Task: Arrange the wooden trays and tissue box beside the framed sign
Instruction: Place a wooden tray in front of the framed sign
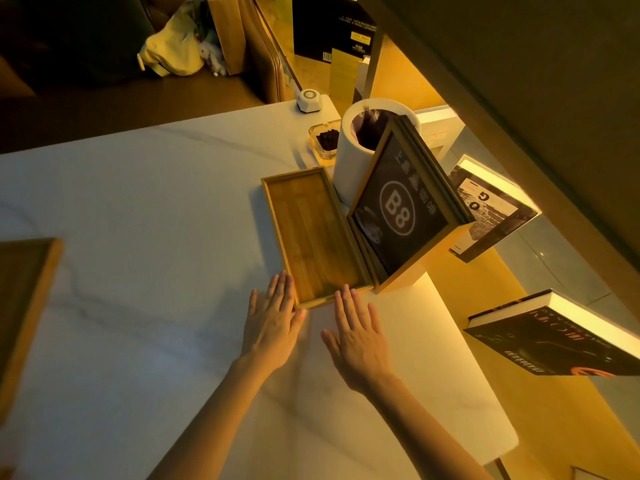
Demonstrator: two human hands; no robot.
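dim amber light glows from the right; dark top-left corner, wide-angle bending.

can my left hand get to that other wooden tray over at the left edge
Probably yes: the left hand is free, open, and only bare table lies between it and the tray.

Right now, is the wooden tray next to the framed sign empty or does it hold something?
Empty. The wooden tray shows only bare wood inside its rim, beside the framed sign.

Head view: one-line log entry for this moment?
tray beside framed sign | left hand, right hand open at near end | second tray far left
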